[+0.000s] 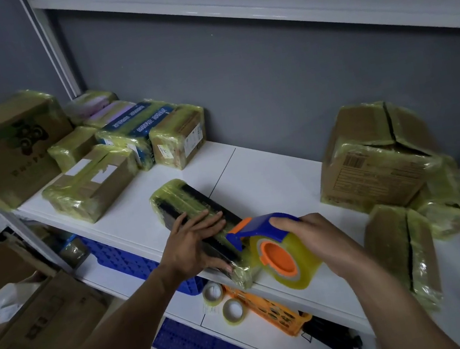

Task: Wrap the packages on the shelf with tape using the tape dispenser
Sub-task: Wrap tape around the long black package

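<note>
A long black package (178, 201), wrapped in yellowish clear tape, lies diagonally on the white shelf (270, 186), its near end at the front edge. My left hand (195, 245) lies over its near half, fingers spread across the top and thumb on the left side. My right hand (321, 238) grips a blue and orange tape dispenser (267, 238) loaded with a thick clear tape roll (291, 258). The dispenser's front end sits against the package's near right side, just beside my left fingers.
Several taped boxes (93, 182) crowd the shelf's left and back, a large one (2, 151) at far left. Taped cartons (372, 156) stand at right. On the lower shelf sit a blue crate (121, 259), an orange basket (272, 310) and two tape rolls (233, 311).
</note>
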Demonstrator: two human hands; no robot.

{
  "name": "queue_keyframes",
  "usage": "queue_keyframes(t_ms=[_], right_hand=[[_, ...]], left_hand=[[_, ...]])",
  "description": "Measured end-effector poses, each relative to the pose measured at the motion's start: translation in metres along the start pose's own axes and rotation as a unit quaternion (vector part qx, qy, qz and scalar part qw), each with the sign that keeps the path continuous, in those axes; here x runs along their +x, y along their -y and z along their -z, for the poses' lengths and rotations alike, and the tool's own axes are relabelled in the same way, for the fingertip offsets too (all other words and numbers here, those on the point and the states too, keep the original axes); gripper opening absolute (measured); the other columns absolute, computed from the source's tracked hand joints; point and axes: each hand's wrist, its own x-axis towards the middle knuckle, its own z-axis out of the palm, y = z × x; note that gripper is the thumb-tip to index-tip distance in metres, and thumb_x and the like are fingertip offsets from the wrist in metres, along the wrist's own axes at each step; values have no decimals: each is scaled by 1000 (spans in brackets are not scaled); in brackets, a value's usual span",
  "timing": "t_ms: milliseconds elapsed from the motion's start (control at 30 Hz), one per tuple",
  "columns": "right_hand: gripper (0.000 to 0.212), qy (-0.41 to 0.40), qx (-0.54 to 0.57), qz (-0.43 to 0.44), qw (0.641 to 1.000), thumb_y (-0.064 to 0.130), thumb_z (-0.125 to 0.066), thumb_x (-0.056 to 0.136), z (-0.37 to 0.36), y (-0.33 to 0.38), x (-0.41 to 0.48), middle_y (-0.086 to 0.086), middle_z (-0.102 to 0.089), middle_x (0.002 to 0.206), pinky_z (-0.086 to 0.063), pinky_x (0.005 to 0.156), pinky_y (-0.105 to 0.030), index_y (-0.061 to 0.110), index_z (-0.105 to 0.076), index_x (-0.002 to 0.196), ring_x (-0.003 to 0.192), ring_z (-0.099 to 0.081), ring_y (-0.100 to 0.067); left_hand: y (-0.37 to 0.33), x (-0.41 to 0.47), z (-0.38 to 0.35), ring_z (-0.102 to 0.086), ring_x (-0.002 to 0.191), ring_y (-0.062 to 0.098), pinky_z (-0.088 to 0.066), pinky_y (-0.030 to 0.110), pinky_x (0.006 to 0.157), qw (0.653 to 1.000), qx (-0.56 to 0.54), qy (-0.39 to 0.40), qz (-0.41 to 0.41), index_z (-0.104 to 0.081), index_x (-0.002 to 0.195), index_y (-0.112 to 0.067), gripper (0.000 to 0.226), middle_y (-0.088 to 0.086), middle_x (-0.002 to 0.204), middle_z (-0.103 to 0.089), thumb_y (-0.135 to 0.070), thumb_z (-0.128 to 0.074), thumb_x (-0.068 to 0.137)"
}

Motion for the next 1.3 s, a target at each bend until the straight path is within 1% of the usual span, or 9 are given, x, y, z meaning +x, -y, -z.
queue_keyframes(t_ms=[100, 200, 300, 500, 767, 900, 1033, 1133, 1300], right_hand=[[43, 3, 9, 2, 1000, 61, -75, 79, 16, -4, -8, -11, -81, 89, -60, 71, -30, 21, -84, 92, 84, -79, -24], [55, 4, -18, -12, 1000, 62, -74, 78, 12, -8, -11, -19, -78, 89, -55, 73, -32, 9, -79, 91, 77, -76, -28], [46, -9, -29, -11, 999, 59, -74, 85, 6, -6, -12, -10, -74, 74, -52, 68, -30, 14, -77, 76, 66, -69, -19], [45, -16, -14, -16, 1000, 53, -74, 89, 5, -7, -9, -13, -79, 85, -57, 74, -34, 9, -79, 85, 83, -77, -32], [60, -10, 10, -14, 1000, 65, -73, 70, -2, -14, -8, -16, -79, 88, -60, 83, -43, 10, -81, 90, 89, -77, -35], [51, -29, 21, -2, 999, 59, -73, 84, -5, -11, -6, -18, -79, 91, -58, 93, -54, 10, -81, 94, 92, -76, -36], [77, -22, 2, 11, 1000, 75, -71, 62, -4, -10, -7, -22, -76, 93, -59, 80, -47, 5, -78, 94, 92, -74, -40], [69, -26, 16, 6, 1000, 77, -71, 59, 7, -19, -12, -14, -79, 89, -60, 90, -51, 17, -81, 91, 87, -77, -31], [66, -13, 32, -16, 999, 77, -71, 58, 13, -41, -20, -11, -80, 89, -61, 90, -49, 21, -82, 90, 85, -78, -28]], left_hand=[[-2, 4, 1, -14, 152, 3, -9, 45, 124, 1000, -12, 1, 3, -39, 152, -40, 109, -30, 158, -21, -99, -50, 61], [-4, 5, 1, -13, 152, 2, -10, 47, 124, 1000, -20, 4, 4, -39, 151, -40, 110, -32, 158, -20, -97, -54, 59], [-4, 5, 6, -3, 152, -1, -3, 47, 126, 1000, -7, 28, 6, -32, 154, -40, 115, -33, 159, -12, -100, -51, 57], [-33, -4, 2, 5, 154, 0, 11, 43, 124, 999, -23, 43, -6, -24, 159, -35, 128, -29, 164, -5, -103, -52, 54], [-51, -5, -1, 0, 153, -1, 1, 44, 127, 999, -14, 21, 21, -33, 154, -45, 101, -32, 159, -19, -97, -47, 69], [-42, 4, 6, 1, 153, -3, 3, 41, 126, 999, -10, 46, 18, -33, 153, -47, 99, -34, 159, -19, -97, -47, 69], [-37, 11, 8, 2, 152, -4, 5, 42, 126, 998, -16, 54, 15, -32, 154, -47, 99, -34, 160, -18, -96, -48, 69], [-33, 16, 10, 1, 152, -6, 2, 42, 127, 998, -14, 51, 19, -37, 153, -42, 99, -35, 159, -19, -92, -54, 69], [-31, 16, 8, -4, 153, -1, -2, 46, 127, 999, -32, 34, 5, -40, 153, -37, 97, -30, 159, -26, -87, -58, 71]])
